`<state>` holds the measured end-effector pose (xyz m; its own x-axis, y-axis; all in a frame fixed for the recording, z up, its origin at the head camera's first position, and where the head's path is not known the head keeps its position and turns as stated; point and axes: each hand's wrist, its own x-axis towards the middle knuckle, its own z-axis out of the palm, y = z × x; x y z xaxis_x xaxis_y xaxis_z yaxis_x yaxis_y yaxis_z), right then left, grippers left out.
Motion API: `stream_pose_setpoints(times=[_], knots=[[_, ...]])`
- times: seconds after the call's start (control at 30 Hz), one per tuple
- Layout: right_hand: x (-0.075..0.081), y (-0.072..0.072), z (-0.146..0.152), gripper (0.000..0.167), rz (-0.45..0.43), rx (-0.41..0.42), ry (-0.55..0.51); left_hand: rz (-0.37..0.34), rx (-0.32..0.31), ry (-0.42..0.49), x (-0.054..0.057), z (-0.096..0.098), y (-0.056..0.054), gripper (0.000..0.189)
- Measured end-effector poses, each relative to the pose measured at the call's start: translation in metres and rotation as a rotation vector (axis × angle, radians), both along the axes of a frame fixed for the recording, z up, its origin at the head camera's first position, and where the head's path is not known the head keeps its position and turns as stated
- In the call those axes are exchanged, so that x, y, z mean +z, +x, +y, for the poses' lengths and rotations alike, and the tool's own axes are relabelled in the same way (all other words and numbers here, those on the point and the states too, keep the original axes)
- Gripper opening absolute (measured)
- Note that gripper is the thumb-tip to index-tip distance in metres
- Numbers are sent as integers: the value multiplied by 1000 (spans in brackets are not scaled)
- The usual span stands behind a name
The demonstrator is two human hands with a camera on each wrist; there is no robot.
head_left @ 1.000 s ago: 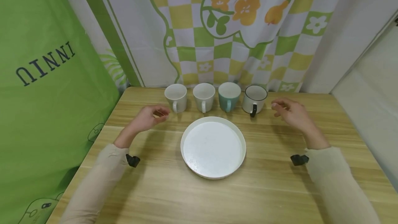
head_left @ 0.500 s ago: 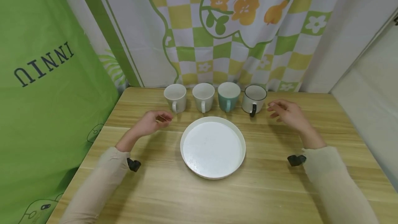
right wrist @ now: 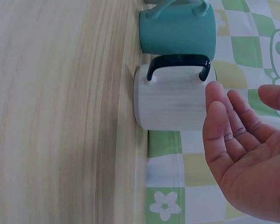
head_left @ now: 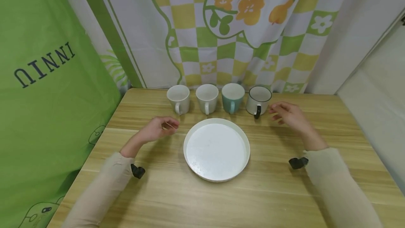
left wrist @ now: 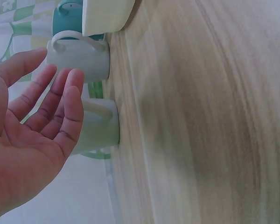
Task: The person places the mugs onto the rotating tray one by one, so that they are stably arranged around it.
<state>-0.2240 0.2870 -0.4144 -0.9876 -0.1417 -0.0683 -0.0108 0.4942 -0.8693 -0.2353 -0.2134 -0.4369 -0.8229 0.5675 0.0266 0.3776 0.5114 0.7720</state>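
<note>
A round white tray (head_left: 217, 152) with a low rim lies in the middle of the table. Behind it stand two white mugs, the left one (head_left: 178, 98) and its neighbour (head_left: 207, 97), then a teal mug (head_left: 233, 100) and a white mug with a black handle (head_left: 257, 102). My left hand (head_left: 159, 129) hovers left of the tray, in front of the leftmost mug, holding nothing. To the right of the black-handled mug, my right hand (head_left: 290, 116) hangs with loosely bent fingers, also holding nothing. In the right wrist view its fingertips (right wrist: 215, 112) overlap that mug; contact cannot be told.
The wooden table (head_left: 218, 207) reaches back to a checked, flowered curtain (head_left: 226, 54). Green cloth (head_left: 57, 87) hangs along the left side, and a pale wall (head_left: 376, 80) borders the right. Each sleeve carries a small black device at the wrist.
My left hand has moved right and toward me, closer to the tray. My right hand has shifted slightly left toward the black-handled mug. The mugs and tray stay put.
</note>
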Motion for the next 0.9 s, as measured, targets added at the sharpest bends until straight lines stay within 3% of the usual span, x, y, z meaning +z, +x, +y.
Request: stream_pose_setpoints(times=[0.17,0.47,0.9], knots=[[-2,-2,-1,50,-44,-1,-73,-18,-18,2,-4,1,2,28],[-6,-4,-3,45,-79,-15,-160,-128,-53,77,-13,3,5,32],[-10,-9,-12,46,-160,-37,-240,-173,-58,103,-19,14,14,32]])
